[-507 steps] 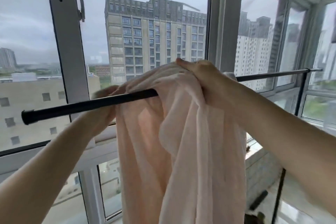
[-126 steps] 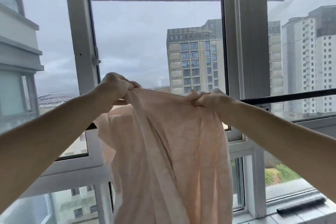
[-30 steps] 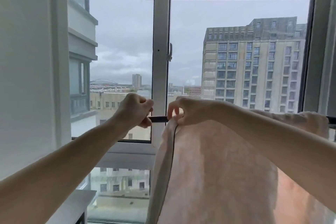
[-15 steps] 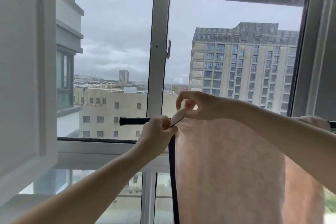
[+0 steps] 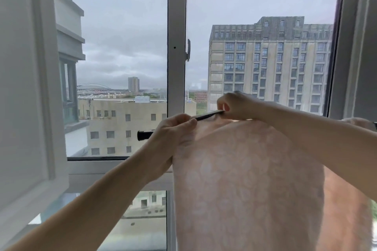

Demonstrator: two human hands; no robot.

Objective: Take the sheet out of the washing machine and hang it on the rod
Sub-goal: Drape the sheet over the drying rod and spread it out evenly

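— Grey sky and a tall block (image 5: 269,63) fill the window behind the rod (image 5: 145,135); where does the sheet (image 5: 244,179) sit against it?

— Draped over the rod and hanging down in front of it, spread fairly flat. Only the rod's capped end shows, sticking out past the sheet's near edge; a second glimpse of it shows at the far side of the picture.

— And the hands?

— Both are at the sheet's top corner, just above the rod. The left hand (image 5: 175,128) has its grip clenched on the corner, thumb and fingers pinching the cloth right over the rod. The right hand (image 5: 236,106) pinches the dark hem (image 5: 208,115) a little higher, so the hem runs taut between the two.

— So which step is this?

— I'd say the last one: the hanging is done and the edge is being straightened.

— What does the next move call for?

— Probably laying that hem down along the rod, then easing both pinches off without dragging the cloth sideways.
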